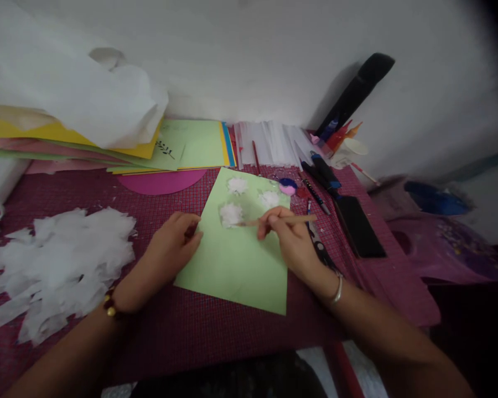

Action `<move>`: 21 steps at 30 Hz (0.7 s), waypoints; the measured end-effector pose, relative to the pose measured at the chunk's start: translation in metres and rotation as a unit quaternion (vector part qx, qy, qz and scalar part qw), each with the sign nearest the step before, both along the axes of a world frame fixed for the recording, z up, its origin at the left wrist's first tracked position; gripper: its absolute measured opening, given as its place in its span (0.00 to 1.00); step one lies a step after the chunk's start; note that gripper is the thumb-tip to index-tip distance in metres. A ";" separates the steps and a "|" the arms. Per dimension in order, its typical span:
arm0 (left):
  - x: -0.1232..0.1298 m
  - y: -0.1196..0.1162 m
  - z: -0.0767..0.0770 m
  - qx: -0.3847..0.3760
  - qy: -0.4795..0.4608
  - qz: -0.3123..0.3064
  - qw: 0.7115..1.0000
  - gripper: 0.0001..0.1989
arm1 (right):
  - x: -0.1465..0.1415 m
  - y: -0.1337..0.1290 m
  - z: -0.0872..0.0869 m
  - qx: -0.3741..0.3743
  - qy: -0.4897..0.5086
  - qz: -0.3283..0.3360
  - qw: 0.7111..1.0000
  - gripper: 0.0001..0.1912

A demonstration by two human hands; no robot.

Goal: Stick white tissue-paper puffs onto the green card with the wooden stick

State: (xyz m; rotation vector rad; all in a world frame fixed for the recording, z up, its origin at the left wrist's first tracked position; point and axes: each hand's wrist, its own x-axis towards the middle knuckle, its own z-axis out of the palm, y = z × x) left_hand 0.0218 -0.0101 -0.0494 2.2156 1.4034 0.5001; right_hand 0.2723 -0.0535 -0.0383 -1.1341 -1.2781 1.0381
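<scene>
A light green sheet of paper (pixel 236 271) lies on the table with three fluffy white paper puffs on it: one near its top (pixel 237 185), one at the right (pixel 269 198) and one at the left (pixel 231 214). In my right hand (pixel 288 235) is a thin wooden stick (pixel 299 219), pinched between thumb and fingers. Its tip reaches the lower edge of the left puff. My left hand (pixel 176 240) rests with curled fingers and thumb on the left edge of the green sheet, holding it there.
Torn white tissue pieces (pixel 66 260) are heaped at the left. Behind lie stacked coloured papers (pixel 199 143), a magenta paper (pixel 161 182) and white strips (pixel 269 143). To the right are a black phone (pixel 360 226), pens (pixel 315 193), scissors (pixel 321 249) and a pink stool (pixel 435 249).
</scene>
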 end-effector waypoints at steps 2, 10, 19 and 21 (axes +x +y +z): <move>0.001 -0.006 0.004 -0.041 0.001 -0.021 0.999 0.07 | 0.005 0.012 -0.006 -0.061 0.108 -0.036 0.992 0.08; 0.025 -0.045 0.011 0.016 0.104 -0.215 0.971 0.12 | 0.008 0.012 -0.007 -0.057 0.062 0.012 0.996 0.09; 0.032 -0.049 -0.003 0.157 0.132 -0.235 0.950 0.08 | 0.001 0.002 -0.005 0.073 -0.243 0.091 0.963 0.13; 0.032 -0.050 -0.004 0.145 0.136 -0.232 0.952 0.10 | 0.001 0.002 -0.005 0.065 -0.270 0.090 0.957 0.12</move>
